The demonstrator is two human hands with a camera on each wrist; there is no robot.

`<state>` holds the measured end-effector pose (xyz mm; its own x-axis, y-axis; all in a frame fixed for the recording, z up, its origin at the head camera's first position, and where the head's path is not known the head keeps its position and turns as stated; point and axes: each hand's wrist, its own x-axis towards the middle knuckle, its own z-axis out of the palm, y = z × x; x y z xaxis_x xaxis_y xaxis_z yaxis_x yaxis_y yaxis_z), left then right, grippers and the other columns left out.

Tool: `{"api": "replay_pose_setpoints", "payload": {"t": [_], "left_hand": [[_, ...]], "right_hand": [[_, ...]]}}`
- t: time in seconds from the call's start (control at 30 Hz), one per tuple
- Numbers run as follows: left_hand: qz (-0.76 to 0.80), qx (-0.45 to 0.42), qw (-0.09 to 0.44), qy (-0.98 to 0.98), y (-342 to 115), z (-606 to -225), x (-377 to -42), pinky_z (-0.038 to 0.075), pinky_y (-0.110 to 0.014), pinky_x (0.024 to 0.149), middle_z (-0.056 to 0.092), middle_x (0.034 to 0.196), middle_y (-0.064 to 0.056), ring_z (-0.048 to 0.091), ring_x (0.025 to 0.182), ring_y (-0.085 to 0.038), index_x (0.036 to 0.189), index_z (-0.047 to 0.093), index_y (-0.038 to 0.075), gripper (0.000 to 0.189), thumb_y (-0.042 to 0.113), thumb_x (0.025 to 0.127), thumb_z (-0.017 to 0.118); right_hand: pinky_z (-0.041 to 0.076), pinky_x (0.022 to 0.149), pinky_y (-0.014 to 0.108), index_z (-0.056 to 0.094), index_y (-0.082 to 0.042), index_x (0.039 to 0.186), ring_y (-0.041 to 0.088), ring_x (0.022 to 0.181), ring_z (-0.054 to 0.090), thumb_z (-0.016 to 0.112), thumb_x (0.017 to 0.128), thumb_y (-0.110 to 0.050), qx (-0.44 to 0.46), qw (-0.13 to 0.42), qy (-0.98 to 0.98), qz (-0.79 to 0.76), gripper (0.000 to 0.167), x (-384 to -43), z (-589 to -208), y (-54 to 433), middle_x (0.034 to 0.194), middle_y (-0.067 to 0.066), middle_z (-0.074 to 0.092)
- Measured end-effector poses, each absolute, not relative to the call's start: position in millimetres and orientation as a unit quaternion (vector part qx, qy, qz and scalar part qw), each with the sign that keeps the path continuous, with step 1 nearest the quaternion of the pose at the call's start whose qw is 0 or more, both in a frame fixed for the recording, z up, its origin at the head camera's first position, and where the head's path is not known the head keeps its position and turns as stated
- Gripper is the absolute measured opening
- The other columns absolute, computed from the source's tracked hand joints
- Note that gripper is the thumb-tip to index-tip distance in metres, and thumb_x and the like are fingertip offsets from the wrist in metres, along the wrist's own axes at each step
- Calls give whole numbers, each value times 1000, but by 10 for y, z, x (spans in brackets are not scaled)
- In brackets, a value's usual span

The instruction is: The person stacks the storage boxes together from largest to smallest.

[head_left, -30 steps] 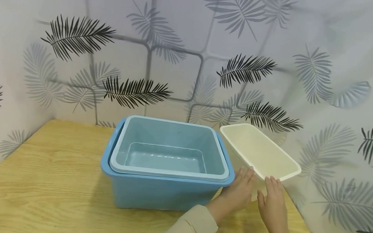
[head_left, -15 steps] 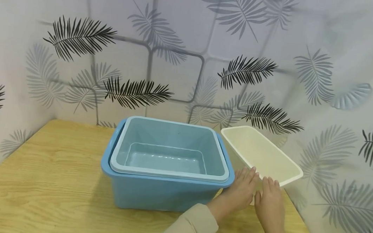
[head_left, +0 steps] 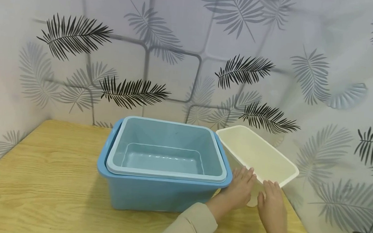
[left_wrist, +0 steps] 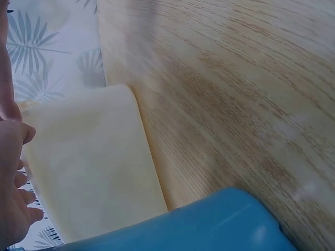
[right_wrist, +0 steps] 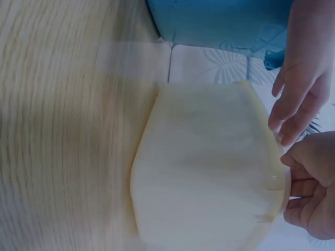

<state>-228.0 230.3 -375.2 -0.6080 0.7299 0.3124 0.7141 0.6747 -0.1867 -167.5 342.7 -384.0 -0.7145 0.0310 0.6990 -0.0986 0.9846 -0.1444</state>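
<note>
A cream plastic bin [head_left: 260, 155], deep and without a lid, stands at an angle on the table's right side. My left hand [head_left: 238, 189] grips its near rim, fingertips over the edge; in the left wrist view that hand's thumb [left_wrist: 27, 134] lies near the rim. To its right, my right hand [head_left: 273, 203] holds the same rim close to the near corner. In the right wrist view, the right hand's fingers [right_wrist: 303, 193] curl over the rim. Beside my left wrist is a light blue bin [head_left: 165, 157] nested in a larger blue bin [head_left: 163, 196].
The wood-grain table [head_left: 44, 179] reaches left of the blue bins. Behind and to the right rises a pale leaf-patterned backdrop [head_left: 176, 77], close to the cream bin. A beige sleeve [head_left: 193, 222] covers the left forearm, just in front of the larger blue bin.
The cream bin has shifted slightly nearer to me, and the right hand has moved down with its rim. The left hand and the blue bins stay about where they were.
</note>
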Motion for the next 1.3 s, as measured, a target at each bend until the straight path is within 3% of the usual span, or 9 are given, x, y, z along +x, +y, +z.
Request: {"api": "replay_pose_setpoints", "payload": {"t": [0.23, 0.47, 0.77, 1.03, 1.3], "left_hand": [[-2, -407, 182, -895, 2305, -3755, -2273, 32, -33, 110, 35, 148, 1, 34, 137, -18, 140, 37, 18, 52, 31, 92, 52], [30, -412, 194, -890, 2323, -3736, -2229, 32, -29, 110, 35, 148, 5, 34, 137, -15, 141, 36, 21, 51, 37, 93, 48], [14, -420, 162, -893, 2310, -3717, -2209, 28, -30, 112, 31, 151, 5, 30, 139, -14, 143, 34, 21, 50, 33, 96, 44], [13, -413, 165, -896, 2318, -3736, -2270, 29, -33, 112, 33, 150, -1, 30, 139, -20, 142, 35, 17, 50, 31, 95, 45], [-4, -405, 175, -897, 2275, -3760, -2295, 29, -33, 112, 33, 149, -4, 30, 139, -21, 141, 38, 17, 52, 29, 92, 50]], "right_hand": [[44, 85, 61, 58, 20, 101, 58, 104, 50, 61, 72, 16, 19, 404, -909, 102, 30, -1641, -3860, 3483, 104, 38, 58], [44, 83, 62, 57, 21, 103, 59, 106, 48, 61, 74, 12, -2, 396, -913, 102, 31, -1608, -3846, 3513, 107, 40, 56], [44, 84, 61, 59, 20, 103, 58, 105, 50, 62, 74, 10, -24, 400, -911, 102, 31, -1582, -3830, 3536, 107, 39, 57], [40, 88, 63, 56, 19, 109, 57, 113, 44, 57, 81, 3, -63, 361, -922, 124, 32, -1514, -3833, 3633, 115, 38, 53], [39, 92, 62, 58, 16, 108, 56, 112, 47, 56, 83, -1, -87, 373, -916, 122, 31, -1464, -3821, 3742, 113, 37, 56]]}}
